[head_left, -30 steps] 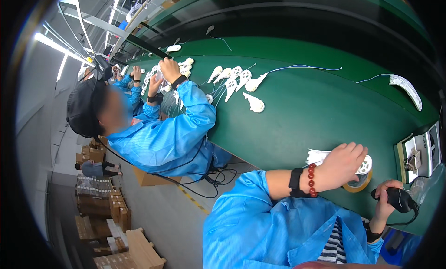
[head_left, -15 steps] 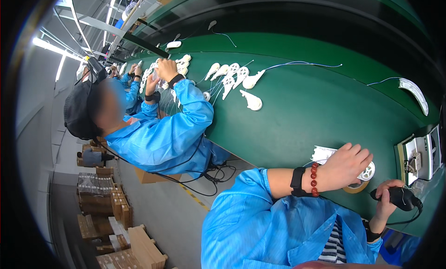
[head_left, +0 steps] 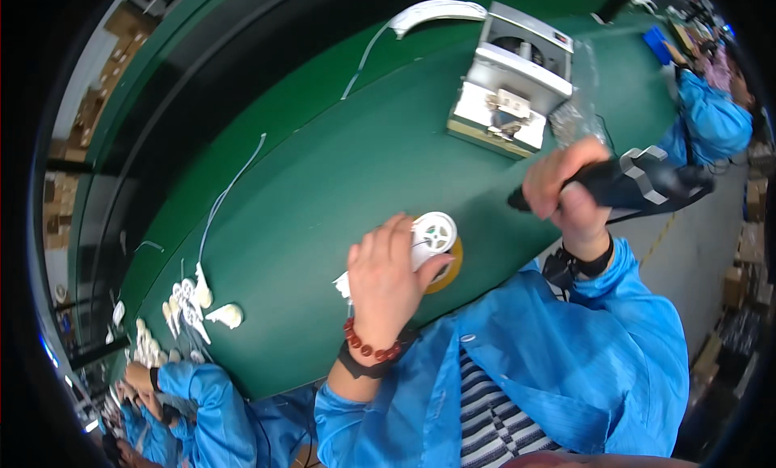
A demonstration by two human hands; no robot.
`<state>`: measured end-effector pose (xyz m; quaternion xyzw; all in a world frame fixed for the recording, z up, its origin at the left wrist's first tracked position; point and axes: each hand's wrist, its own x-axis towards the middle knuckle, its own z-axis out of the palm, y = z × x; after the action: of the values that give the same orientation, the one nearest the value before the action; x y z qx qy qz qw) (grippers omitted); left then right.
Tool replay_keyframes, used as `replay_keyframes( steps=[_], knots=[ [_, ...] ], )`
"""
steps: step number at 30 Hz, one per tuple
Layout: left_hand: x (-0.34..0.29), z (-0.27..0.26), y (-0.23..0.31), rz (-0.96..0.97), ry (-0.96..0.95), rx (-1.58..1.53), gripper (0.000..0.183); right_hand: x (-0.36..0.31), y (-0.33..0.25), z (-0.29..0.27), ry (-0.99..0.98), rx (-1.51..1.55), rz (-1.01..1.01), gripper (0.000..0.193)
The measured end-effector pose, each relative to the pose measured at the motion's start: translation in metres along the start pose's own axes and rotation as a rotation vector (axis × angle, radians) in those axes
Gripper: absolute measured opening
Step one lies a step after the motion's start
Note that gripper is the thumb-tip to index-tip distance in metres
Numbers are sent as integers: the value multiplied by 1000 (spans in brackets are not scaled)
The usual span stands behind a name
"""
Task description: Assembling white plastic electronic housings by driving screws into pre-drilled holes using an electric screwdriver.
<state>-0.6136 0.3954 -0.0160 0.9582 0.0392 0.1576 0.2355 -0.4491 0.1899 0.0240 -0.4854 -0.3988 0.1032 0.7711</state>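
Palm down over a white plastic part (head_left: 436, 233) with a round spoked end, my left hand (head_left: 384, 262) grips it against the green table. Its fingers cover the middle of the part, while a white end shows beyond the palm. A yellow tape roll (head_left: 455, 267) lies partly beneath the round end. To the right, my right hand (head_left: 572, 189) is wrapped around a black electric screwdriver (head_left: 630, 183), lifted above the table's near edge and blurred by motion. Its narrow end points left, toward the white part but apart from it.
A grey-and-white screw feeder (head_left: 513, 80) stands at the back right, beside a clear plastic bag (head_left: 572, 120). Behind it lies a curved white piece (head_left: 436, 14) with a wire. Several white parts (head_left: 190, 302) with wires lie left. Co-workers in blue sit at both sides.
The view has swung to the right, bringing the screw feeder fully into sight. My right hand has raised the screwdriver from near the tabletop. My left hand stays on the white part.
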Motion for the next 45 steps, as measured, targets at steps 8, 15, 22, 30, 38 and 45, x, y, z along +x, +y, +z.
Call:
replay_keyframes(
  steps=[8, 15, 22, 30, 38, 45],
  knots=[
    [-8, 4, 4, -8, 30, 66, 63, 61, 1, -15, 182, -137, -229, 11],
    [-9, 6, 2, -30, 18, 75, 63, 62, 21, -17, 142, -323, -182, 14],
    [-6, 9, 1, -26, 24, 74, 63, 62, 31, -28, 103, -243, -200, 14],
    [-4, 9, 2, -22, 21, 68, 63, 64, 32, -25, 143, -197, -155, 11],
    [-4, 7, 3, -7, 64, 50, 63, 71, 33, -20, 208, -220, 63, 10],
    [-10, 7, -4, -11, 99, 11, 60, 40, 26, 22, -10, 26, 7, 13]
  ],
)
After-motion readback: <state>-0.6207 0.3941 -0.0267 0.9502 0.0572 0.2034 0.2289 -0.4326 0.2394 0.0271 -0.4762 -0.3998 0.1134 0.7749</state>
